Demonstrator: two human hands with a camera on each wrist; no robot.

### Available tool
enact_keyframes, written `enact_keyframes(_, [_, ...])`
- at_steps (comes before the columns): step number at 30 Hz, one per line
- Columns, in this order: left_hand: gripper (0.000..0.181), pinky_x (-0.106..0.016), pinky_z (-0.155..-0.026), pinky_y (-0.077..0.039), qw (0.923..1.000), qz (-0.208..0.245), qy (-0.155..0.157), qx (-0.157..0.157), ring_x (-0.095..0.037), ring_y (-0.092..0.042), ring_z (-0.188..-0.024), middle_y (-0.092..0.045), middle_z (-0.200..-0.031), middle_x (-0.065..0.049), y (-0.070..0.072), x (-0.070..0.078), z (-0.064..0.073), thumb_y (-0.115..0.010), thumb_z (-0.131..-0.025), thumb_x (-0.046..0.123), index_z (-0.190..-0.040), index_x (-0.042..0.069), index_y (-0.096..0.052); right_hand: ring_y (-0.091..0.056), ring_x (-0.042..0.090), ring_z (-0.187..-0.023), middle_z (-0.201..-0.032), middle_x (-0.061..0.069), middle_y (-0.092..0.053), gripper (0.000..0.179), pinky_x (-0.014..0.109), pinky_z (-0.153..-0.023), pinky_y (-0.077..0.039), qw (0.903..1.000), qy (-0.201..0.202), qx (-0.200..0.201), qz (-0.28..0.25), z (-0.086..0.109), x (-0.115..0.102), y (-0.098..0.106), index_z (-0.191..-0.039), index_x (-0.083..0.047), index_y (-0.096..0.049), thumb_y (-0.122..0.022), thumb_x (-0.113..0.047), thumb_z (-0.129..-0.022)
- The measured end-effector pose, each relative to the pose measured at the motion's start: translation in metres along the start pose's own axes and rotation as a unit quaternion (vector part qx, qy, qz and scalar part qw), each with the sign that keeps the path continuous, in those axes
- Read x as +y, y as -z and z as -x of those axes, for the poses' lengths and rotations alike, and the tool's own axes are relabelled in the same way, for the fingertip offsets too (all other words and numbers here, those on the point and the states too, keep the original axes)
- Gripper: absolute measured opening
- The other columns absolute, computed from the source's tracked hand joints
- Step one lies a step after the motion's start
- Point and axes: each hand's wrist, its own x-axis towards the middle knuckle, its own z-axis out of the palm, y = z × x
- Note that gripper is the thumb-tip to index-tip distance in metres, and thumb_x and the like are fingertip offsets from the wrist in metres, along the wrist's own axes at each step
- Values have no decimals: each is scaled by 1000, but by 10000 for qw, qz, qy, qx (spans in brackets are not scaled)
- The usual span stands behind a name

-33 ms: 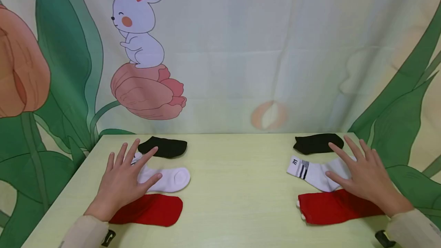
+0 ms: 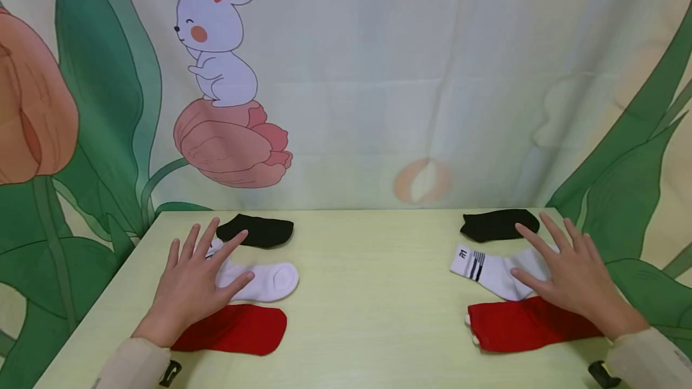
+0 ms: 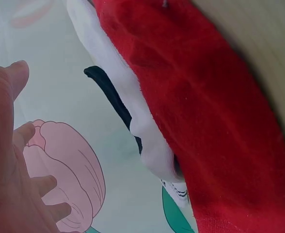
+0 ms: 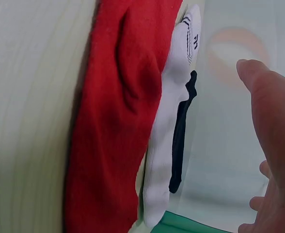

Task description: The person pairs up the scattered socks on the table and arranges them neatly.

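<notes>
My left hand [image 2: 197, 284], fingers spread and straight, hovers over the left group of socks and holds nothing. Under and beside it lie a black sock [image 2: 262, 231] at the back, a white sock [image 2: 270, 281] in the middle and a red sock [image 2: 248, 329] in front. Part of the white and red socks is hidden by that hand. On the right, my right hand [image 2: 578, 275] is likewise spread and holds nothing, over a black sock [image 2: 489, 225], a white sock with dark stripes [image 2: 489, 272] and a red sock [image 2: 519, 326]. Both wrist views show the socks lying flat, apart from the fingers.
The socks lie on a pale yellow-green table [image 2: 373, 293], with a wide bare stretch between the two groups. Behind its back edge hangs a curtain [image 2: 346, 77] printed with a rabbit, tulips and green leaves.
</notes>
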Motion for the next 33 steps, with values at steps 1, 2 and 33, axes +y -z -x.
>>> enact_keyframes(1, [81,-75,-115,-4,10000,7,-7,3,-53,-12,-151,-18,-168,-20,0,0,1,-66,-89,63,-159,35,-38,-19,62,-142,-166,23,-17,95,83,-105,-18,10000,-5,-9,9,0,-1,0,-162,-27,-31,-75,-57,-83])
enact_keyframes(2, [80,-75,-115,-4,10000,10,-12,7,-53,-13,-151,-18,-168,-20,1,0,1,-66,-89,63,-159,35,-38,-19,62,-142,-166,23,-17,95,83,-105,-18,10000,-9,-15,6,0,-1,0,-162,-27,-31,-75,-57,-83])
enact_keyframes(33, [77,-77,-113,-9,9999,73,-86,-62,-55,-16,-149,-20,-167,-21,1,-2,8,-67,-90,61,-158,34,-41,-25,61,-140,-162,25,-24,95,84,-101,-23,9999,-120,33,54,11,-16,4,-160,-25,-36,-79,-54,-80])
